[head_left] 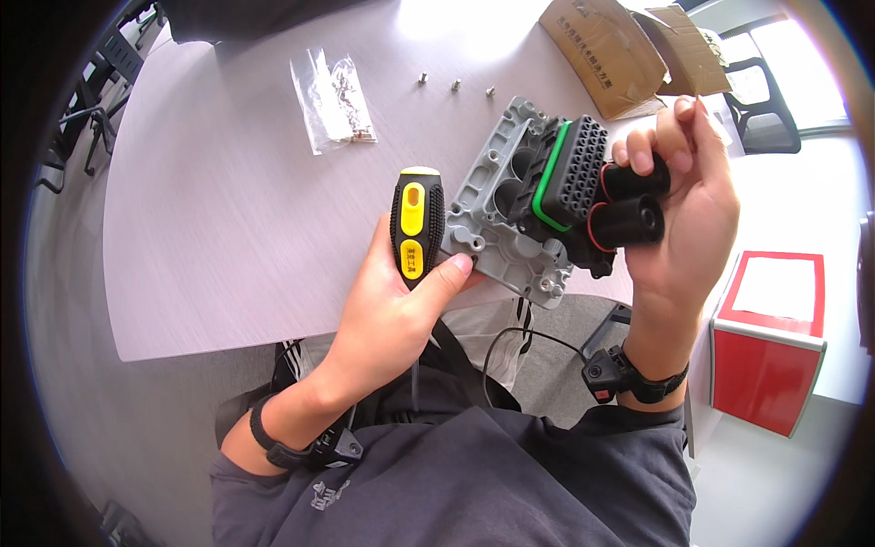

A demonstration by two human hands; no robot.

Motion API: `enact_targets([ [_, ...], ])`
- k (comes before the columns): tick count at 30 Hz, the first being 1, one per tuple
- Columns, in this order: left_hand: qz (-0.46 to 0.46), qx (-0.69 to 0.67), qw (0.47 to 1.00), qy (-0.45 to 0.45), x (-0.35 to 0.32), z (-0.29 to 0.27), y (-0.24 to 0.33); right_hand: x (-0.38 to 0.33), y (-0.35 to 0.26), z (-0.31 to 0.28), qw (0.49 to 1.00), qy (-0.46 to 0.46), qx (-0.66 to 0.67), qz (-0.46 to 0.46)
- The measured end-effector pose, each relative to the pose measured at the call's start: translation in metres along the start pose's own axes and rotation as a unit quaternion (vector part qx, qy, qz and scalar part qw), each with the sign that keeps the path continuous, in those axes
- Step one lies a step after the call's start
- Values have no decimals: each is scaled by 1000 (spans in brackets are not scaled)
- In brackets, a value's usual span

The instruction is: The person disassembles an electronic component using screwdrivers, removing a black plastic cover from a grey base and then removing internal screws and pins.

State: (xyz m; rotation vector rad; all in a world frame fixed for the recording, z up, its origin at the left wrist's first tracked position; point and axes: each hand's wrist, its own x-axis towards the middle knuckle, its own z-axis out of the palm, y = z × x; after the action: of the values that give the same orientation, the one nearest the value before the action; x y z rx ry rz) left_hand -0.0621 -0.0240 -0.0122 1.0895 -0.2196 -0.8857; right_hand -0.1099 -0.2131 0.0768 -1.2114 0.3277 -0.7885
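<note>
A grey cast-metal bracket (497,196) is held tilted above the near table edge. A black multi-hole connector (583,169) with a green seal and two black cylinders ringed in red is seated against it. My left hand (387,314) is closed, gripping a black-and-yellow screwdriver (416,223) handle up, with the thumb against the bracket's lower corner. My right hand (684,201) is closed at the connector's right side, with fingers curled over the upper cylinder. Its thumb and index fingertips meet above; whether something small is between them I cannot tell.
Three small screws (456,85) stand apart on the pale table (210,228), beyond the bracket. A clear plastic bag (333,100) of hardware lies left of them. An open cardboard box (606,59) sits far right. A red-and-white box (766,342) stands right of my right forearm.
</note>
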Motion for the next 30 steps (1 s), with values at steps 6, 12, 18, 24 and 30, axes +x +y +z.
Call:
enact_targets([
  [6,12,35,999,-12,0,-6,-3,-1,6,12,998,35,-41,-8],
  [12,16,-11,1000,-12,-1,-5,-2,-2,5,5,999,43,-23,-8],
  [18,18,40,999,-21,0,-8,-4,-2,3,-2,1000,24,-5,5],
  [24,23,26,999,-22,1,-9,-2,3,10,-6,1000,11,11,11],
  [30,10,88,995,-41,0,-17,5,-10,16,-3,997,52,-19,-45],
])
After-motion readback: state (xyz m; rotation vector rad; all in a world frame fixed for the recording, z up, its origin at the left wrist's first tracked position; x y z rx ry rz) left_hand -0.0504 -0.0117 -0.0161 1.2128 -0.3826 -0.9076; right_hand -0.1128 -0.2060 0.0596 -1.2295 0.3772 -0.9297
